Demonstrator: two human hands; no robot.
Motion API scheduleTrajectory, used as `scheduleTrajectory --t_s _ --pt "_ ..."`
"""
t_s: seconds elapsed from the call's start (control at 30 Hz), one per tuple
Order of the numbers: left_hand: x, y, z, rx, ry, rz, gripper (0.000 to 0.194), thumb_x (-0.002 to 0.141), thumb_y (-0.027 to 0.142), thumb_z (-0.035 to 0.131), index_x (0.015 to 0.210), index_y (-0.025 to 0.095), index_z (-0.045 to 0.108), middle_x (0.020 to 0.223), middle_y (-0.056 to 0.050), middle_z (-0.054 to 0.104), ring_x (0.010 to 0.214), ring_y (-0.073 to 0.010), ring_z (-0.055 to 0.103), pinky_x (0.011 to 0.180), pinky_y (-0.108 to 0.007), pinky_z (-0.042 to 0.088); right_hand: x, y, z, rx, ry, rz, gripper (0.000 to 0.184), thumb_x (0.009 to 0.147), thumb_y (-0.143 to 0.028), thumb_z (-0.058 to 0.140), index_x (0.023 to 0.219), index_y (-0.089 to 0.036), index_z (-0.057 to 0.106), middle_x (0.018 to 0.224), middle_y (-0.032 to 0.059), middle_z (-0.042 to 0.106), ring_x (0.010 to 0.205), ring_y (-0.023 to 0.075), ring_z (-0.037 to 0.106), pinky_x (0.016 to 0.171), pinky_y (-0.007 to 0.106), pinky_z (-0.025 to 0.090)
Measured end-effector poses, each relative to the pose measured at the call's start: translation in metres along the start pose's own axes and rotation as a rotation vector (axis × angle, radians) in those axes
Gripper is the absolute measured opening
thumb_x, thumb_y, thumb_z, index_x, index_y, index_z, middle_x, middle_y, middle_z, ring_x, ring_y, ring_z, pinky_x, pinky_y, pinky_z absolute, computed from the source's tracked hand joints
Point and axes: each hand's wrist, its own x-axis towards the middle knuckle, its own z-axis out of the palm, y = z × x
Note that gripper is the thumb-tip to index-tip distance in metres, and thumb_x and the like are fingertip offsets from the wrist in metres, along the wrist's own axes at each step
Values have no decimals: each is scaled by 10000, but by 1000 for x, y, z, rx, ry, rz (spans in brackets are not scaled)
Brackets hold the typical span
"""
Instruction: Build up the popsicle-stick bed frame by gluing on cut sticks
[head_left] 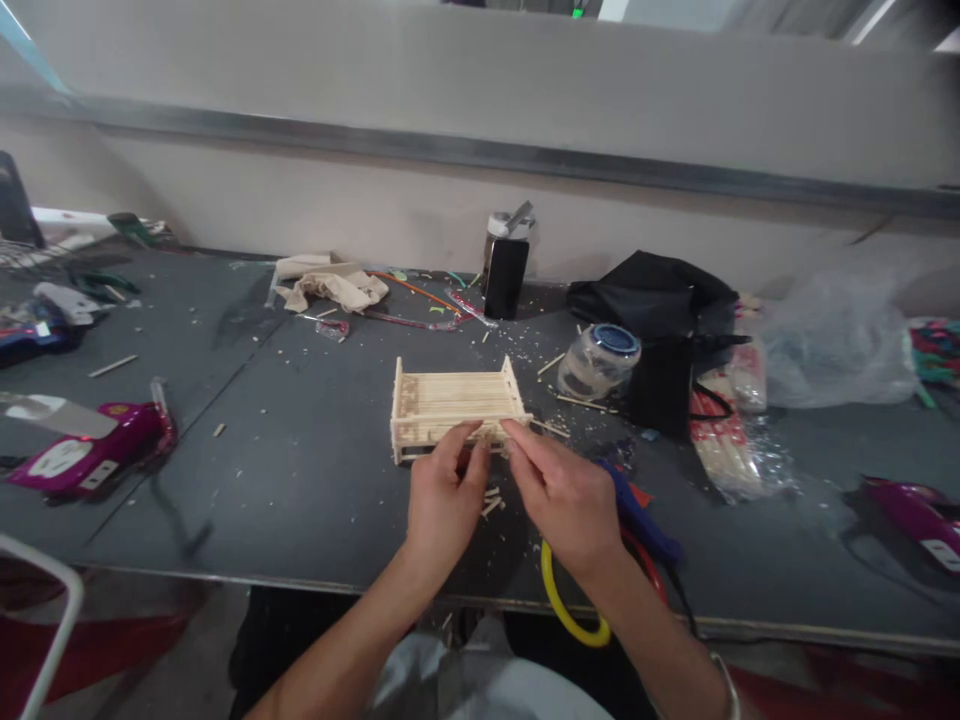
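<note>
We find the wooden stick frame (450, 393) on the grey worktop (300, 510), about midway between its front and back edges. It stands upright on its base, its slatted deck facing up and posts rising at its corners. We note the left hand (444, 495) at the frame's front side, thumb and forefinger bent close together. The right hand (574, 495) is at the front right corner of the frame, fingers pointing to the same rail. We cannot tell whether either hand grips the rail or a small piece, as the fingertips hide the contact.

Short stick offcuts (491, 502) lie between the hands, toward the front edge. Just beside the right forearm we record a blue tool (646, 522) and a yellow loop handle (562, 605), the latter reaching the front edge. To the frame's right stands a clear jar (585, 378) with a blue lid; near the back edge, a black phone (507, 280) stands before a bottle (496, 228). Toward the left end lies a magenta tool (97, 450).
</note>
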Motion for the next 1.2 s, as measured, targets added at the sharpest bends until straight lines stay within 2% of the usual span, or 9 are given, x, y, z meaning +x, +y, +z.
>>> scheduleTrajectory --t_s 0.33,0.63,0.9,1.2 --pt "4 -1 6 -30 71 -33 237 834 270 545 998 168 681 656 -5 663 545 -111 566 492 -183 412 3 9 2 -51 -57 -59 280 915 -198 483 1127 -243 660 938 20 751 746 125 695 666 192 478" --pt "4 -5 8 -40 104 -27 213 803 247 581 976 169 678 588 21 644 487 -98 534 494 -186 414 4 10 4 -23 -49 -59 265 913 -195 493 1113 -228 663 945 18 748 759 137 697 665 208 476" --pt "5 -5 10 -53 134 14 159 803 207 570 905 168 685 783 -12 720 634 -118 641 618 -201 487 3 9 4 5 -36 -64 258 914 -187 492 1101 -225 666 943 12 747 769 132 695 696 208 476" --pt "4 -6 10 -57 154 27 127 808 207 576 879 168 675 741 -1 716 623 -114 642 610 -196 487 1 10 5 25 -25 -65 256 914 -185 495 1096 -221 671 906 12 748 765 134 694 698 214 477"
